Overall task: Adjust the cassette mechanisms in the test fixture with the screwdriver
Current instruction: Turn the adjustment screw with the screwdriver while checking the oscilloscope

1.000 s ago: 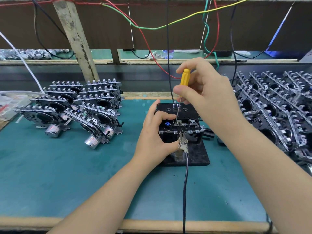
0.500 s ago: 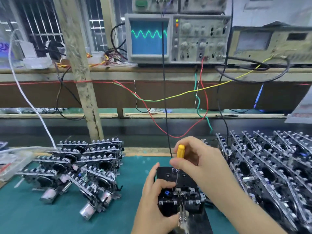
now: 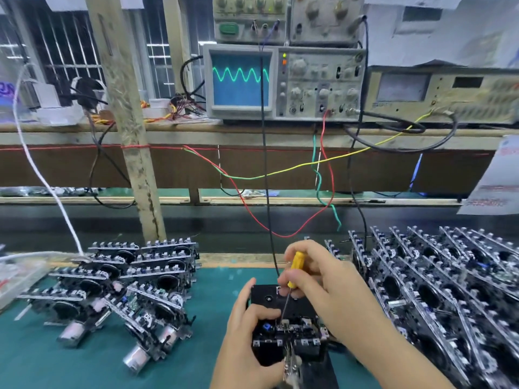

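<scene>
Here the right hand [image 3: 323,279] pinches the screwdriver [image 3: 295,269], the left hand [image 3: 250,329] clasps the fixture [image 3: 283,327] between mechanism stacks [image 3: 134,279].

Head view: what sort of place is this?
Probably an electronics assembly or test bench: an oscilloscope showing a sine wave, batches of cassette mechanisms on a green mat, and wired test instruments on the shelf.

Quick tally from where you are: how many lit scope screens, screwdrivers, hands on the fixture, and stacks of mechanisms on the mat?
Lit scope screens: 1, the oscilloscope showing a green wave
Screwdrivers: 1, the yellow-handled screwdriver in the right hand
Hands at the fixture: 2, counting the left hand
Stacks of mechanisms: 2, the left stack and the right stack
Total: 6
</scene>
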The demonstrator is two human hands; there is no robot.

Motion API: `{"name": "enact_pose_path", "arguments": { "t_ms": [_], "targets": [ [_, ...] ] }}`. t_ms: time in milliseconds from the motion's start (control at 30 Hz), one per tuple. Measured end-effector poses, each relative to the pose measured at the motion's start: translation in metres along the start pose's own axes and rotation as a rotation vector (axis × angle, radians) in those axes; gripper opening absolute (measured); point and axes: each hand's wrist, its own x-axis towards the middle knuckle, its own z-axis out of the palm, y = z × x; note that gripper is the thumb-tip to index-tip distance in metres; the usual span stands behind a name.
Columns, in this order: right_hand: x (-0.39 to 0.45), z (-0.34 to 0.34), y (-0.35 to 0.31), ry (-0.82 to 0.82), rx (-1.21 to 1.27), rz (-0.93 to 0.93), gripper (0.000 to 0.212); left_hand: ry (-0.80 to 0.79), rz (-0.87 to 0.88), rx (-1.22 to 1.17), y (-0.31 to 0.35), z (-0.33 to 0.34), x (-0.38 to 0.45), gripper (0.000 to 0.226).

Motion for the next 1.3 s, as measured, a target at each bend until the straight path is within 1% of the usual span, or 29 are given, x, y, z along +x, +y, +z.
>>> {"name": "enact_pose_path", "arguments": {
  "t_ms": [200,300,367,400,467,533,567,700,800,867,900,933,1000,1067,1100,1167,1200,1300],
  "targets": [
    [-0.002,0.016,0.003,0.084,-0.097,-0.096,0.019,-0.014,0.014,0.013,0.001,-0.002,0.000,0.060],
    [-0.003,0.021,0.003,0.164,-0.118,-0.098,0.024,-0.009,0.026,0.007,0.002,-0.003,0.001,0.059],
    [-0.004,0.021,0.004,0.122,-0.118,-0.081,0.028,0.004,0.045,0.007,0.001,-0.002,0.000,0.059],
    [-0.004,0.020,0.002,0.092,-0.114,-0.077,0.024,0.007,0.053,0.011,0.001,-0.002,0.000,0.059],
    [-0.005,0.019,0.001,0.040,-0.123,-0.071,0.004,0.015,0.063,0.012,-0.002,-0.002,-0.001,0.059],
    [-0.007,0.019,0.002,0.008,-0.156,-0.072,0.020,0.022,0.066,0.016,-0.003,-0.001,-0.002,0.060],
    [-0.007,0.020,0.003,0.015,-0.160,-0.067,0.024,0.023,0.066,0.021,-0.004,0.000,-0.002,0.061],
    [-0.009,0.027,0.005,0.115,-0.092,-0.091,0.026,0.019,0.072,0.040,-0.014,0.002,-0.001,0.066],
    [-0.016,0.030,0.008,0.206,0.045,-0.112,0.029,0.005,0.101,0.043,-0.028,0.003,0.004,0.065],
    [-0.022,0.025,0.008,0.257,0.182,-0.100,0.031,-0.017,0.113,0.049,-0.040,-0.001,0.007,0.070],
    [-0.024,0.021,0.011,0.266,0.197,-0.081,0.033,-0.043,0.129,0.081,-0.046,0.000,0.008,0.073],
    [-0.026,0.015,0.016,0.253,0.156,-0.058,0.034,-0.055,0.137,0.139,-0.050,-0.001,0.008,0.076],
    [-0.030,0.006,0.030,0.156,-0.067,0.001,0.029,-0.036,0.158,0.224,-0.055,-0.001,0.009,0.077],
    [-0.037,0.006,0.046,0.053,-0.286,0.066,0.025,-0.029,0.166,0.214,-0.054,0.002,0.010,0.073],
    [-0.041,0.008,0.052,0.037,-0.326,0.092,0.024,-0.018,0.167,0.175,-0.052,0.001,0.011,0.071],
    [-0.050,0.013,0.059,0.055,-0.288,0.134,0.023,-0.009,0.162,0.135,-0.047,0.000,0.012,0.067],
    [-0.053,0.015,0.060,0.056,-0.253,0.153,0.026,-0.010,0.157,0.123,-0.043,0.000,0.012,0.066],
    [-0.061,0.015,0.065,-0.004,-0.157,0.168,0.045,-0.005,0.115,0.073,-0.031,0.002,0.010,0.062]
  ]
}}
